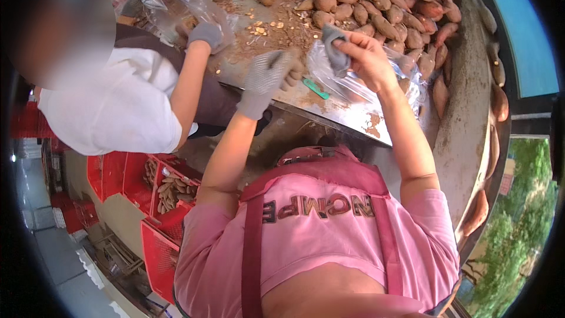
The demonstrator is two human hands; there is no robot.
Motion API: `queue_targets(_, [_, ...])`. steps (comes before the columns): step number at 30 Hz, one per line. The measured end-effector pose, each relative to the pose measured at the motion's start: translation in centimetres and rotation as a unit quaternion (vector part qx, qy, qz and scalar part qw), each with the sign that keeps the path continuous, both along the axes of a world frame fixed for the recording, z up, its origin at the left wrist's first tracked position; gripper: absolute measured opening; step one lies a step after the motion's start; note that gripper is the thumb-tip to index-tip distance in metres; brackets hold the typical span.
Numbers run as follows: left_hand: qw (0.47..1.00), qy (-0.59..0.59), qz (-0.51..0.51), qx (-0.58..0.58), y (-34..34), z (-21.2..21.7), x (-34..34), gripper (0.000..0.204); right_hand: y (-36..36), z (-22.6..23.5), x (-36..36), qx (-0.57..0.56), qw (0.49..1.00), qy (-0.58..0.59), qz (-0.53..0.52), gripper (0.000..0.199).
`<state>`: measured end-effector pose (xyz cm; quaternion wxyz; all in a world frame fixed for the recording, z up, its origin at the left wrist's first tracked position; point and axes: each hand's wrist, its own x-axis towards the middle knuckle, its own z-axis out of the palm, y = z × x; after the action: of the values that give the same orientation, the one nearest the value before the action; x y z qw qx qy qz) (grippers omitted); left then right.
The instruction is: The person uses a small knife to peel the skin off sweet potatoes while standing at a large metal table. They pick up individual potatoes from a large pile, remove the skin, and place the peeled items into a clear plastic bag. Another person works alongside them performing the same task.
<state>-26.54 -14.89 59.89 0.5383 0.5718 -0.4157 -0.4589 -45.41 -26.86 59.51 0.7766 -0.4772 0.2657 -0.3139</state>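
My right hand (371,62) is bare and pinches a limp grey work glove (335,53) between thumb and fingers, above the table. To its left, my left hand (268,79) wears a grey knit glove. Its fingers are smeared by motion, so what they hold, if anything, does not show. A clear plastic bag (360,91) lies on the table beneath my right hand. Between my two hands, close to the table's near edge, rests a small green-handled tool (316,88); its exact kind is unclear.
Sweet potatoes (382,9) are heaped across the far and right side of the soil-strewn table (253,6). At my left a co-worker's gloved hand (206,35) touches another clear bag (182,9). Red crates (159,253), some holding sweet potatoes (173,194), stand on the floor behind.
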Motion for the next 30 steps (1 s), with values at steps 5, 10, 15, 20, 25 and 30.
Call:
queue_targets(5, [0.979,-0.181,-0.083,0.05,-3.7,0.6,-3.9,0.032,1.7,-1.2,-0.6,-0.152,0.982,0.079,-0.082,0.019])
queue_targets(10, [0.932,-0.355,-0.064,0.006,-5.4,0.0,-5.0,0.033,0.3,-1.5,-3.8,-0.603,0.729,0.267,-0.183,0.019])
queue_targets(15, [0.866,-0.49,0.003,-0.1,-6.0,-2.6,-8.0,0.031,2.1,-2.6,-5.8,-0.718,0.596,0.35,-0.077,0.016])
queue_targets(20, [0.829,-0.548,-0.028,-0.109,-5.1,-4.7,-10.4,0.027,1.8,-3.8,-6.8,-0.129,0.959,0.245,0.062,0.02])
queue_targets(25, [0.809,-0.566,-0.084,-0.132,-4.6,-3.8,-12.3,0.02,-0.6,-5.4,-9.2,0.326,0.944,-0.001,0.053,0.018])
queue_targets(30, [0.776,-0.584,-0.124,-0.204,-4.6,-4.2,-13.1,0.019,-2.2,-3.1,-8.2,0.358,0.925,-0.099,-0.074,0.027])
